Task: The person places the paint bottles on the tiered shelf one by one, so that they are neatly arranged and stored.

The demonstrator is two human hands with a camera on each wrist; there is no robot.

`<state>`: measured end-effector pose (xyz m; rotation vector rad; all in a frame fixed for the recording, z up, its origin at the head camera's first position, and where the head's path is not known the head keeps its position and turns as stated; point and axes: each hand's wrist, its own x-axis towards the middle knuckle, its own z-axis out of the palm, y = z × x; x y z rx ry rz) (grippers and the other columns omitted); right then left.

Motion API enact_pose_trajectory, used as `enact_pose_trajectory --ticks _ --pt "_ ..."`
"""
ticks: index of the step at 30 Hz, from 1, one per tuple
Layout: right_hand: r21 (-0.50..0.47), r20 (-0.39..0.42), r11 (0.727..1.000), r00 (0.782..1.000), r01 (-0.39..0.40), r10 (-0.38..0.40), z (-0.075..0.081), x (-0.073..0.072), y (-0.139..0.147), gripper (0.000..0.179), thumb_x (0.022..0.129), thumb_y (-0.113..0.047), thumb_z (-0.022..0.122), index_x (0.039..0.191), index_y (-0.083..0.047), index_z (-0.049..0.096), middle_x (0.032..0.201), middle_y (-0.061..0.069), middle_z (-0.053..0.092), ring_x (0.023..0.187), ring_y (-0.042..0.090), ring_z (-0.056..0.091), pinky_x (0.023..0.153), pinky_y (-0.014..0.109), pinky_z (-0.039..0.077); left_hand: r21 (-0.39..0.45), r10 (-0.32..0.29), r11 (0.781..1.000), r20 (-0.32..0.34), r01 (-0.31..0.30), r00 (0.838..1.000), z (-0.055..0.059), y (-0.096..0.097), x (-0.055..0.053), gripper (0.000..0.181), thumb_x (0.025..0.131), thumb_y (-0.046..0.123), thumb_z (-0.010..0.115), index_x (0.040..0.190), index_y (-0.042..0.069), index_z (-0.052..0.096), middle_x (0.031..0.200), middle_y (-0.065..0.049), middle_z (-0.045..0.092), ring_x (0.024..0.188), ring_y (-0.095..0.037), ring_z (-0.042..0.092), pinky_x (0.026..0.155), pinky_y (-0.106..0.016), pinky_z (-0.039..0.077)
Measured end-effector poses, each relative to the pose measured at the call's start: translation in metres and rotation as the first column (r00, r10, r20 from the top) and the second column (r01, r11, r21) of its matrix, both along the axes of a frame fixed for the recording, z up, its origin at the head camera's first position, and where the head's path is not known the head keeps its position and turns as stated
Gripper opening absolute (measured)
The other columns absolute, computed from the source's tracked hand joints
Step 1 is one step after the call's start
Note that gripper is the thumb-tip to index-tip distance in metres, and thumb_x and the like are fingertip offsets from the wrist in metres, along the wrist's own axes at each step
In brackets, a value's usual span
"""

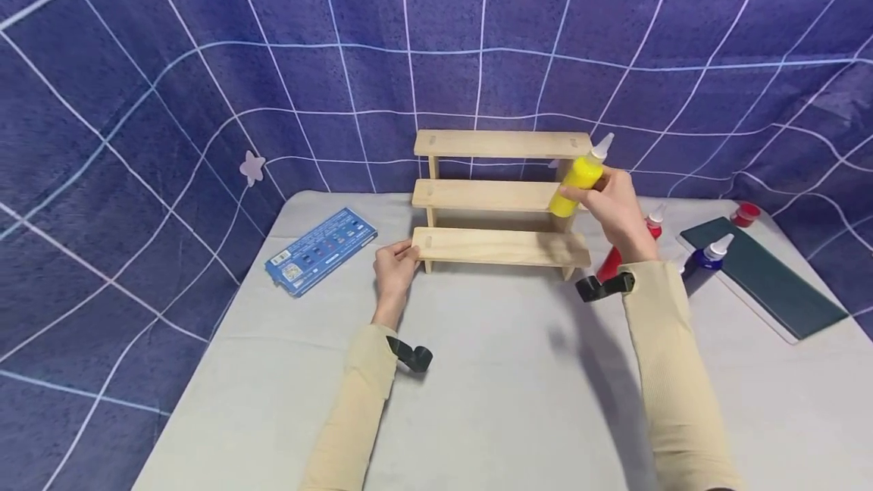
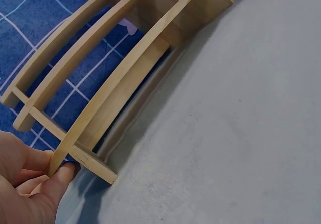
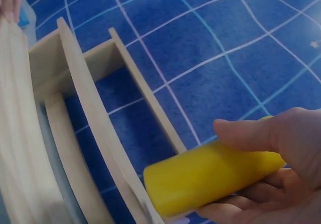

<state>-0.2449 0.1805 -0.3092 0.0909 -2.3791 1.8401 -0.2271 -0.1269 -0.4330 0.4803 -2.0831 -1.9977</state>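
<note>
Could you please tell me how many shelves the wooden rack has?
3: the top shelf at the back, the middle shelf, and the bottom shelf in front, pinched by the left hand.

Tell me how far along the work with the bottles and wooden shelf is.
Done: the three-tier wooden shelf stands assembled, its lowest board pinched at its left end by the left hand. In hand: the right hand grips the yellow bottle, tilted near the shelf's right end. Remaining: seemingly setting that bottle down, and perhaps shelving the red bottle and dark blue bottle, both on the table.
</note>
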Motion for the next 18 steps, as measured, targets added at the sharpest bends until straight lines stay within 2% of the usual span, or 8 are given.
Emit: enact_pose_trajectory --ticks 8,14,18 --pt "0.039 -0.019 0.999 0.999 -0.035 0.036 0.001 -0.027 -0.012 0.030 0.084 -0.001 0.068 0.110 0.010 0.059 0.080 -0.008 0.064 0.081 0.008 0.059 0.080 0.018 0.050 -0.033 0.013 0.999 0.003 -0.013 1.000 -0.001 0.003 0.000 0.027 0.091 0.000 0.063 0.116 -0.009 0.066 0.108 -0.028 0.068 0.101 -0.033 0.069 0.083 -0.029 0.061" --pt "0.036 -0.001 0.996 0.997 -0.078 0.078 -0.002 -0.038 -0.021 0.030 0.084 0.002 0.067 0.111 0.011 0.057 0.084 -0.004 0.061 0.082 0.010 0.054 0.080 0.020 0.046 -0.063 0.017 0.998 0.016 -0.015 1.000 -0.004 0.003 0.000 0.027 0.091 0.000 0.063 0.116 -0.009 0.066 0.107 -0.027 0.069 0.099 -0.031 0.070 0.080 -0.026 0.062" --pt "0.056 0.001 0.996 0.997 -0.075 0.075 -0.003 -0.045 -0.028 0.025 0.083 0.003 0.067 0.106 0.009 0.058 0.082 -0.002 0.059 0.080 0.012 0.053 0.077 0.022 0.049 -0.083 0.022 0.996 0.000 -0.022 1.000 -0.003 0.000 -0.001 0.026 0.091 0.000 0.063 0.115 -0.009 0.067 0.105 -0.026 0.069 0.097 -0.031 0.070 0.078 -0.025 0.062"
